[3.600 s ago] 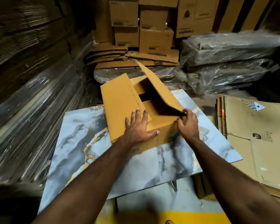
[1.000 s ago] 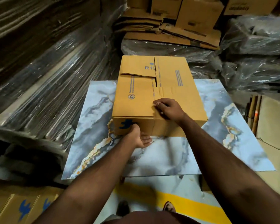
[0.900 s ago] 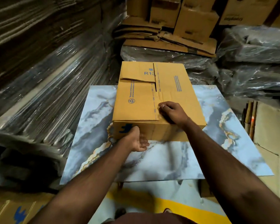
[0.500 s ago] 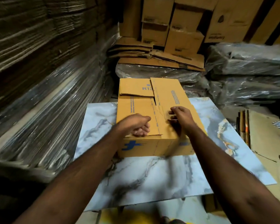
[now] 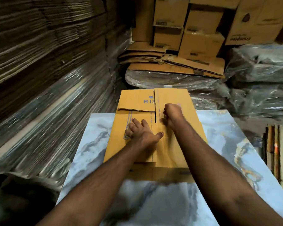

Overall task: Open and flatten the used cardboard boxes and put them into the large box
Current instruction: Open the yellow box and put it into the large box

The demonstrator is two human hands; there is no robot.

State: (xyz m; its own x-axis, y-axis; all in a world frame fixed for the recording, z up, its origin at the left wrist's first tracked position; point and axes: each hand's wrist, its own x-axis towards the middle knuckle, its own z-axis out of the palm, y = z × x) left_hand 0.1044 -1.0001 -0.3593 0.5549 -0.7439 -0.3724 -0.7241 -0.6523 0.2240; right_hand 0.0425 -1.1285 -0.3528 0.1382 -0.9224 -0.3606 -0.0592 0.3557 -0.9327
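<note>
Blurring hides whether right hand (image 5: 171,114) grips the box (image 5: 175,144).

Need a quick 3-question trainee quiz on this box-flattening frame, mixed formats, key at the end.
1. True or false: the left hand lies flat, fingers spread, on top of the yellow box.
2. The right hand is: A) a fist on the box top, B) off the box, C) on the table.
3. Fill in: the box sits on a ____-patterned table.

Key: 1 true; 2 A; 3 marble.
</note>
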